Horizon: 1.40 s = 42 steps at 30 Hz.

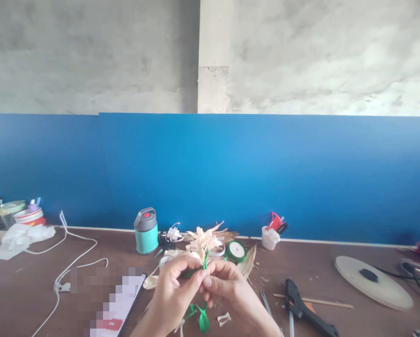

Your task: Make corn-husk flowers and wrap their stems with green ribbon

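A cream-coloured flower with long pointed petals (203,241), seemingly of dried husk, stands upright just above my fingertips. Green ribbon (206,260) is wrapped at its base. My left hand (178,288) is closed in a pinch on the flower's base and the ribbon. Pressed up against it, my right hand (229,291) has thumb and forefinger pinched on the ribbon. A loose loop of green ribbon (203,320) dangles below both hands. Fingers hide the exact grip points.
Behind the hands lie a ribbon spool (236,252) and dried husks (248,264). A teal flask (146,234) and a white cup of tools (270,237) stand farther back. To the right are a glue gun (303,306), a wooden stick (327,303) and a round disc (388,292); a phone (120,311) lies left.
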Available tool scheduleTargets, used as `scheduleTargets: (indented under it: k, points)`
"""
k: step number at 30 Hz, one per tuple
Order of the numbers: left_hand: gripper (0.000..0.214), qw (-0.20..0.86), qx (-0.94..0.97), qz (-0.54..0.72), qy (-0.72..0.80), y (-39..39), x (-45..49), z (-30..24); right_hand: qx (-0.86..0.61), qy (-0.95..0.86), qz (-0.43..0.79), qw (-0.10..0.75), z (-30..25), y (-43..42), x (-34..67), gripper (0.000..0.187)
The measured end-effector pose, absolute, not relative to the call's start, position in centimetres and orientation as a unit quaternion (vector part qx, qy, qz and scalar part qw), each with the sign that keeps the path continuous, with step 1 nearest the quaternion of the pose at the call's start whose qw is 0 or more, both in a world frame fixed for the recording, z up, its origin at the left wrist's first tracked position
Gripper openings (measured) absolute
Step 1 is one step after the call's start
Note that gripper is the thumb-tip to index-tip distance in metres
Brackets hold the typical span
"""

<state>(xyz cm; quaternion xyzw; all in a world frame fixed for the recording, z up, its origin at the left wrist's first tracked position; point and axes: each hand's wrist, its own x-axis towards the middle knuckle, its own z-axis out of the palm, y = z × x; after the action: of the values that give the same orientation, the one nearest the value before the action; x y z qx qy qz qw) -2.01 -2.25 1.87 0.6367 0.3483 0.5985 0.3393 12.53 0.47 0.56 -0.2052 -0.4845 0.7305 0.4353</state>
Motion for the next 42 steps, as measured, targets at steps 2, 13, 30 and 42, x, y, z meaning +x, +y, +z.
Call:
scheduleTargets:
  k: [2, 13, 30, 42]
  points:
    - [0.02, 0.329, 0.642, 0.603, 0.342, -2.2, -2.1, 1.7, -0.193, -0.482, 0.729, 0.445, 0.3, 0.5, 12.3, 0.022]
    - [0.024, 0.428, 0.62, 0.561, 0.343, -2.2, -2.0, 1.8, -0.164, -0.435, 0.757, 0.458, -0.7, 0.7, 11.6, 0.026]
    - [0.024, 0.272, 0.553, 0.607, 0.501, -2.1, -1.6, 1.3, -0.228, -0.426, 0.642, 0.596, -1.0, -0.2, 9.6, 0.029]
    - [0.021, 0.198, 0.568, 0.611, 0.514, -2.2, -1.3, 0.4, -0.329, -0.536, 0.528, 0.571, 1.4, -0.3, 11.8, 0.03]
